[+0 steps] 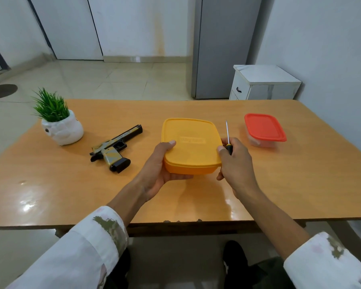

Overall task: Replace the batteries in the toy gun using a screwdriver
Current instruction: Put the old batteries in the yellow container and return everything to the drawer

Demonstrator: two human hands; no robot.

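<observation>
Nearest the camera: two white patterned sleeves, forearms reaching over the near edge of the wooden table (71, 195).

Landmark: yellow lidded box (191, 146), mid-table, lid on. Left hand (157, 170) cupped round the box's left near corner, thumb on the lid, fingers underneath. Near edge of the box raised off the table; far edge not clearly resolved. Right hand (236, 163) against the box's right side, thumb on the lid rim, fingers closed round the black handle of a screwdriver (228, 138). Shaft upright, tip pointing away from the camera, just beside the box's right edge.

Left of the box, apart from it: toy gun (115, 149), flat on its side on the table, barrel angled away and toward the box, black grip base toward the camera. Untouched by either hand.

Right of the box, slightly farther back: clear container with red lid (264, 128), closed, contents unclear.

Well left of the box, beyond the gun: white pot with green plant (57, 122), upright.

Beyond the table, behind the box to the right: white cabinet (265, 82) on the floor
</observation>
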